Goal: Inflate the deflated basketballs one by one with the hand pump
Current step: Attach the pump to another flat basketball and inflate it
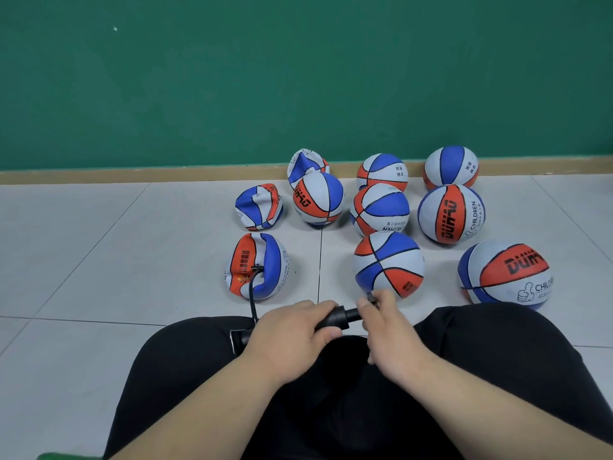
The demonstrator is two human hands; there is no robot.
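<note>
Done: seven basketballs look round and full, among them the nearest right ball [504, 273] and the middle front ball [388, 263].
Left: three are collapsed: the back ball [306, 162] by the wall, the left ball [258, 207], and the front-left ball [257, 265].
Step in hand: the front-left ball looks to be the one being filled; it is deeply creased, so I judge it is early in its pumping.
Hand pump [331, 322]: over the person's lap, just in front of the balls on the tiled floor [99, 260].
Long axis: runs left to right across the lap, the right end slightly raised.
Pointing: hose end to the left, pump handle [370, 297] to the right; little plunger rod [353, 314] shows.
Hose [252, 293]: curves up from the pump's left end to the front-left ball's valve.
Left hand [292, 330]: wrapped around the barrel.
Right hand [381, 315]: fingers curled on the pump handle, which is mostly hidden.
</note>
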